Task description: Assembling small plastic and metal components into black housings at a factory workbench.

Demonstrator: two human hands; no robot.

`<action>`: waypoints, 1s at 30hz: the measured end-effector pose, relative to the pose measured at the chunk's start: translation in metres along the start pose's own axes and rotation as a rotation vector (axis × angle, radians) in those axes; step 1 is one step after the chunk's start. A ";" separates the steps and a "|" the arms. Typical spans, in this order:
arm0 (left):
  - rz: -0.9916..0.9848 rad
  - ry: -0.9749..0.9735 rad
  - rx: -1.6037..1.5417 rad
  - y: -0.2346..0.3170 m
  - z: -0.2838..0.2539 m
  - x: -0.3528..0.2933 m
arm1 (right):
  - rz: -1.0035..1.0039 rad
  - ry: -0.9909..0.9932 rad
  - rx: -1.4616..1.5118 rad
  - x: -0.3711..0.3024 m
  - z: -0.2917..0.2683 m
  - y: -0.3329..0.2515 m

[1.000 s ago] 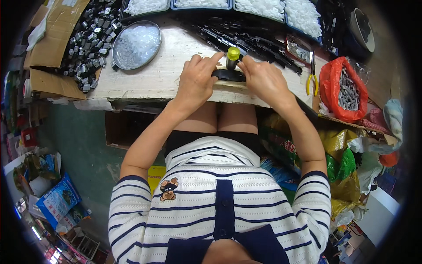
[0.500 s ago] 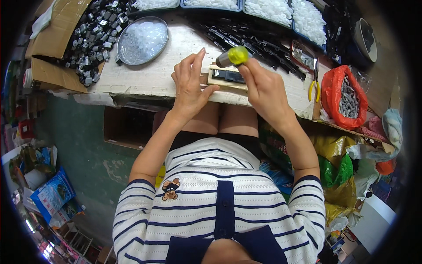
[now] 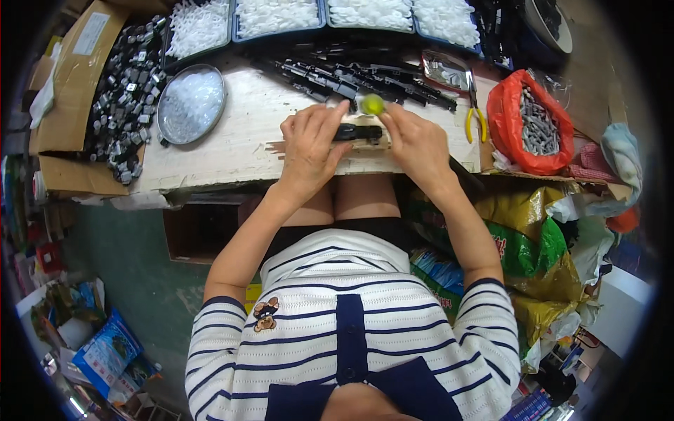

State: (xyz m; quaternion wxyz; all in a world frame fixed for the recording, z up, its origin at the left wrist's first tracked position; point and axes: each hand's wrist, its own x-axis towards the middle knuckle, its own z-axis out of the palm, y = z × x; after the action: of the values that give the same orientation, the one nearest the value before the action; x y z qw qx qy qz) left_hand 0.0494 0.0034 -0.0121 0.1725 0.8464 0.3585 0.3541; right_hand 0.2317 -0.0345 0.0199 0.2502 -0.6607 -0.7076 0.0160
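Observation:
A black oblong plastic part [image 3: 357,132] lies level over the near part of the table, its left end held between the thumb and fingers of my left hand [image 3: 307,144]. My right hand [image 3: 421,144] is closed on a small mallet with a yellow-green head [image 3: 373,105]. The mallet's handle is mostly hidden by my fingers, and its head is just beyond the part. Whether the head touches anything, I cannot tell. Beneath the part, the pale block seen earlier is largely covered by my hands.
Black strip-like parts [image 3: 316,77] are heaped behind my hands, before trays of white pieces [image 3: 277,17]. A round dish [image 3: 191,105] and a carton of metallic parts [image 3: 67,91] stand left. Yellow-handled pliers [image 3: 475,123] and a red bag of grey pieces [image 3: 512,133] lie right.
My left hand, open beside the pale block before, has closed on the black part, which now sits above the table. The mallet head has dropped slightly. The whole view has shifted.

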 end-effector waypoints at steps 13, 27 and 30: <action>-0.285 0.045 -0.714 -0.014 -0.014 0.020 | 0.239 0.233 -0.499 -0.033 -0.030 0.102; -0.720 -0.020 -1.437 0.000 -0.026 -0.007 | 0.108 0.188 -0.519 -0.035 -0.026 0.140; -0.682 0.002 -1.429 0.005 -0.028 -0.015 | 0.288 0.038 0.270 -0.028 -0.046 0.060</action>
State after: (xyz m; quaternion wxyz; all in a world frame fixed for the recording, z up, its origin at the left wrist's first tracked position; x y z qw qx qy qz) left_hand 0.0244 -0.0096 0.0026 0.7730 0.3737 0.2842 0.4268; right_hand 0.3048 -0.0675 0.0293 0.3449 -0.7158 -0.5922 0.1339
